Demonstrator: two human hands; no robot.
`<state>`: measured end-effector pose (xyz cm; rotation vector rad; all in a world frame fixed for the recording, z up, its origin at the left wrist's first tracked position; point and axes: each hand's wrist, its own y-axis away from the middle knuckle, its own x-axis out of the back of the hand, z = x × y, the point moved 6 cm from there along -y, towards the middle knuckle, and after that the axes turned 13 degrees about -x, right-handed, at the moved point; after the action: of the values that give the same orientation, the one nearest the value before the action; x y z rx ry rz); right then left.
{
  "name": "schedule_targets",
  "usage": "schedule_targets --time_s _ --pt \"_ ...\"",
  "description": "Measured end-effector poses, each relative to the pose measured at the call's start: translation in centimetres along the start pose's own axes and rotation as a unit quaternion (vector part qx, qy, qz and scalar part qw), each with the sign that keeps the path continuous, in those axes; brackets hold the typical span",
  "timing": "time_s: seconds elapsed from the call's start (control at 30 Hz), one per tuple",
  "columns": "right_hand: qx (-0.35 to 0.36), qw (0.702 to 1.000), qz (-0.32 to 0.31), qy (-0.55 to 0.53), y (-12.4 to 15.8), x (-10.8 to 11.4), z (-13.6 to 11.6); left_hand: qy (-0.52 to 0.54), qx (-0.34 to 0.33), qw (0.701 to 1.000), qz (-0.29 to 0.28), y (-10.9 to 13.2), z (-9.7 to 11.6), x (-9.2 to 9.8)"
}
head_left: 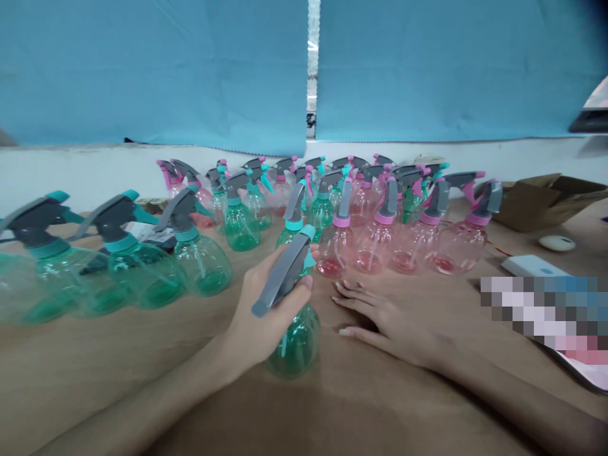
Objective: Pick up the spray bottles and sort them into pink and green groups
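My left hand (266,297) is closed around the neck of a green spray bottle (295,345) with a grey and teal trigger head, at the middle front of the wooden table (370,405). Its fingers are partly hidden behind the head. To its right, my right hand (380,316) lies flat on the table with fingers spread, holding nothing. Just beyond that hand stands a row of pink spray bottles (413,250). On the left, a row of green spray bottles (202,266) stands upright. Another green spray bottle (293,223) is right behind the held one.
Many more pink and green spray bottles (241,225) crowd the back of the table. At the right are an open cardboard box (536,202), a white computer mouse (557,243), a small white box (534,266) and a blurred-out flat item (546,316). Blue cloth (156,69) hangs behind.
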<state>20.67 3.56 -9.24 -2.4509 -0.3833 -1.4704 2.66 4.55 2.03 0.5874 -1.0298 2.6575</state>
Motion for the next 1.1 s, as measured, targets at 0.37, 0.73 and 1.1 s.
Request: schedule_targets --time_s 0.37,0.73,1.1 --pt "0.005 1.000 0.002 -0.011 0.03 0.15 -0.13 -0.024 0.017 1.000 -0.006 0.05 -0.10 0.15" --pt "0.006 1.000 0.003 -0.004 -0.04 0.04 -0.05 -0.008 -0.005 0.999 -0.048 -0.34 0.17 0.25" --pt "0.013 1.000 0.017 0.011 -0.01 0.82 -1.01 -0.053 0.013 0.999 0.000 0.15 -0.18 0.52"
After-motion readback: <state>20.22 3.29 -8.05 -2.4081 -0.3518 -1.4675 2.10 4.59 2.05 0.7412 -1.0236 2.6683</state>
